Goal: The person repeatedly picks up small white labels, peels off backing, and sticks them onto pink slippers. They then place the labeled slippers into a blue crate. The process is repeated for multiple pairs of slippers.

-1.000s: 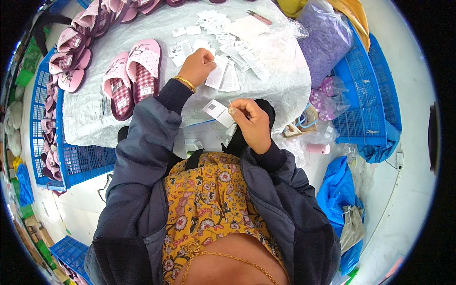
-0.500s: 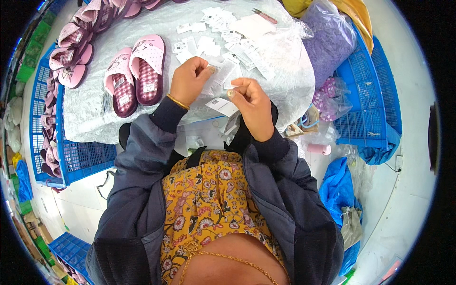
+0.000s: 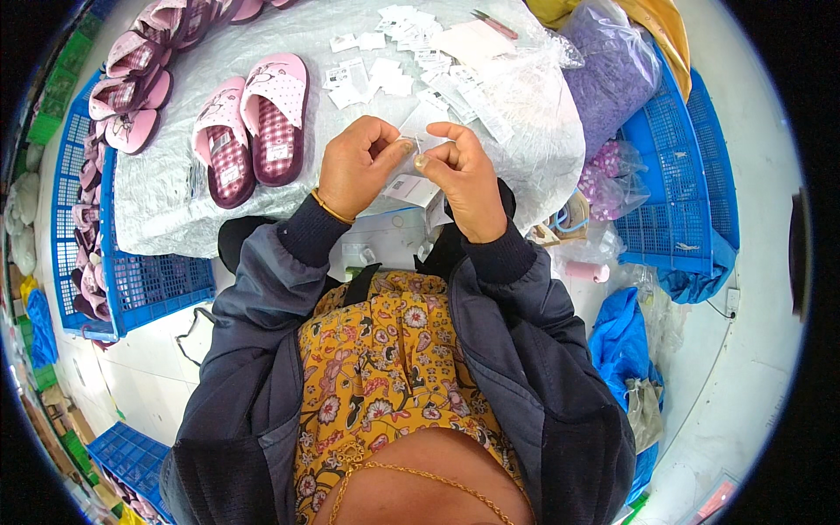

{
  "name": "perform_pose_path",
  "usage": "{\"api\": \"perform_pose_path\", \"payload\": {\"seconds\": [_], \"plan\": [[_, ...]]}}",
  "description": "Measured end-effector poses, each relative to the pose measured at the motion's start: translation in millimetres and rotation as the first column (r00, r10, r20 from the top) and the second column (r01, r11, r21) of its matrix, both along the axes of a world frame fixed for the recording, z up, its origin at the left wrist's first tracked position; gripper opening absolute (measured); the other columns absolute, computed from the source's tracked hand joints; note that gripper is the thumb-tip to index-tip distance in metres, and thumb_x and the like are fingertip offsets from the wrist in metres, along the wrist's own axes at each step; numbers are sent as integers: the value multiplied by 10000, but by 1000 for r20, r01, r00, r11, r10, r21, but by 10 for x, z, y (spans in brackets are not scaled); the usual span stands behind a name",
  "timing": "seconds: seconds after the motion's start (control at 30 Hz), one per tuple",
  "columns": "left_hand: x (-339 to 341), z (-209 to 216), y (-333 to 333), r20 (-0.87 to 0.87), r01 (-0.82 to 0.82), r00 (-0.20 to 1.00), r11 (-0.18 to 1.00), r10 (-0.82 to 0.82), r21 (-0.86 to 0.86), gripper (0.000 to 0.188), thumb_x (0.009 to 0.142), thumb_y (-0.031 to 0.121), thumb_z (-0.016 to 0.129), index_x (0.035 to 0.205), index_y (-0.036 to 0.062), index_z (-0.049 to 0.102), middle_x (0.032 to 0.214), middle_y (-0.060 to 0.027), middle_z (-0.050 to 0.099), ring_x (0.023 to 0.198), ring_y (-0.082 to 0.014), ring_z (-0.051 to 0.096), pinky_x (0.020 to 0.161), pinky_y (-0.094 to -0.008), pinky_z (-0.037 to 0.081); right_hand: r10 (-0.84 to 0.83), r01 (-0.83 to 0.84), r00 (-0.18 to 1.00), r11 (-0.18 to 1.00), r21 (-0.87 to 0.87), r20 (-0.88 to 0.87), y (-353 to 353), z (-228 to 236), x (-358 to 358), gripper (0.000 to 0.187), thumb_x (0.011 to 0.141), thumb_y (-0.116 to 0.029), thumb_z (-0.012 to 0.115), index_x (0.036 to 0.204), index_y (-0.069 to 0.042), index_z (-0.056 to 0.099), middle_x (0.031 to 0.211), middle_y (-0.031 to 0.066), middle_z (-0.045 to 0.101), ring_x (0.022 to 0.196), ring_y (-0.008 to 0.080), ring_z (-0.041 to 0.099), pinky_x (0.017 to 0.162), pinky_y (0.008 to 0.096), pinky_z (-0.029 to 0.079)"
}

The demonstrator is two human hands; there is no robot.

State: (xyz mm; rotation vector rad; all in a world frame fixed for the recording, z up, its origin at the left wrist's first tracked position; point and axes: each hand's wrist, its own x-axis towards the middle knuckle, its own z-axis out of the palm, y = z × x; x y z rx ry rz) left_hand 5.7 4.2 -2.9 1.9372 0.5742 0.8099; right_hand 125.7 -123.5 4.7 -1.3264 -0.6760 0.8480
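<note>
Above the table's near edge, my left hand (image 3: 357, 168) and my right hand (image 3: 464, 182) face each other, thumbs and forefingers pinched. A thin white tag string (image 3: 417, 145) shows between the fingertips of both. Just under them hangs a white card tag (image 3: 415, 189) with a dark printed square. A pair of pink slippers with checked insoles, the left slipper (image 3: 225, 144) and the right slipper (image 3: 276, 118), lies on the table left of my hands. Beyond my fingers are scattered several white paper tags (image 3: 385, 80).
Plastic sheeting covers the table (image 3: 166, 206). More pink slippers (image 3: 131, 96) line its far left, above a blue crate (image 3: 157, 284). Small scissors or snips (image 3: 495, 24) lie at the back. A purple-filled bag (image 3: 608, 70) and another blue crate (image 3: 669, 175) stand right.
My hands have come closer together, their fingertips now almost meeting. The left hand has moved slightly right and down, and the clear sleeve near its fingers no longer shows there.
</note>
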Motion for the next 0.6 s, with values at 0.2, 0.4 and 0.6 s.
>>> {"api": "perform_pose_path", "payload": {"seconds": [0.2, 0.4, 0.6], "plan": [[-21, -14, -7, -10, 1, 1000, 1000, -1, -7, 158, 825, 114, 752, 843, 16, 629, 722, -40, 589, 607, -104, 527, 554, -258, 448, 17, -16, 1000, 1000, 6, -14, -16, -3, -9, 384, 874, -40, 668, 1221, 4, 510, 855, 30, 632, 773, 72, 556, 709, 222, 446], [-34, -39, -10, -23, -3, 1000, 1000, 3, -8, 149, 825, 103, 749, 839, 15, 630, 725, -41, 589, 607, -102, 527, 551, -257, 444, 21, -21, 1000, 1000, -4, -20, -23, -13, -1, 383, 874, -40, 669, 1220, 3, 511, 853, 29, 632, 772, 71, 554, 710, 221, 443], [-46, -36, -26, -7, 25, 1000, 1000, -25, 3, 141, 851, 73, 740, 871, 10, 616, 711, 17, 557, 652, -42, 478, 572, -217, 417, 27, -27, 999, 999, -22, -21, -29, 2, -7, 385, 870, -39, 672, 1218, 6, 512, 855, 28, 634, 773, 69, 551, 709, 221, 441]]}}
